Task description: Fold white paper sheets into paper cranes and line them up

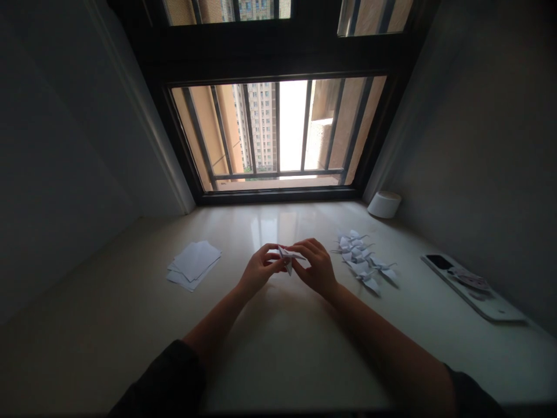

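Between my two hands is a small white paper crane (pixel 288 261), its folded points sticking out sideways and downward. My left hand (pixel 261 268) pinches its left side with thumb and fingers. On the other side, my right hand (pixel 317 266) grips the crane's right part, fingers curled over it. Several finished paper cranes (pixel 357 255) lie in a loose cluster to the right of my right hand. A stack of white paper sheets (pixel 195 264) rests to the left of my left hand, slightly fanned out.
The pale windowsill (pixel 270 360) carries everything. A phone in a light case (pixel 474 287) lies at the right by the wall. A white round object (pixel 384 204) stands in the far right corner. The dark window frame (pixel 278 199) bounds the back.
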Motion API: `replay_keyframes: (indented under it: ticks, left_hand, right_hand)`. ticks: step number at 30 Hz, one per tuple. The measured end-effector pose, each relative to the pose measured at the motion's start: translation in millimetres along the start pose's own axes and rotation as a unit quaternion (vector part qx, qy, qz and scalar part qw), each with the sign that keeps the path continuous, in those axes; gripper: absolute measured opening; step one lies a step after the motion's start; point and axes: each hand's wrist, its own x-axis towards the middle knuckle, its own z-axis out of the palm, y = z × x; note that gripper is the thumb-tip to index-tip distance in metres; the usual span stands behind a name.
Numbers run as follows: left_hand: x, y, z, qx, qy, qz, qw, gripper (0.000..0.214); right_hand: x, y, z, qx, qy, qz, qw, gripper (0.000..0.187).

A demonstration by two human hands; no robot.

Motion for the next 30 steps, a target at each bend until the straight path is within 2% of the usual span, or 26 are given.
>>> replay_keyframes:
  ticks: [5,13,21,24,30]
  left_hand:
    - [0,-2,1.5,0.032,-0.006,0.018,0.999,0.039]
    - [1,-2,-6.0,0.067,-0.009,0.014,0.998,0.04]
    - [6,0,-15.6,0.056,0.0,0.016,0.998,0.039]
    - [6,1,-18.4,0.076,-0.003,0.019,0.997,0.041]
    - [1,5,-18.0,0.15,0.006,0.027,0.988,0.043]
  right_hand:
    - [-3,2,1,0.006,-0.001,0.013,1.0,0.016]
    - [-3,8,-4,0.067,0.025,0.089,0.993,0.006]
    - [3,10,-11,0.104,-0.042,0.005,0.994,0.022]
    - [3,12,-12,0.09,-0.022,0.021,0.995,0.019]
    - [-1,13,-11,0.078,0.047,0.11,0.99,0.01]
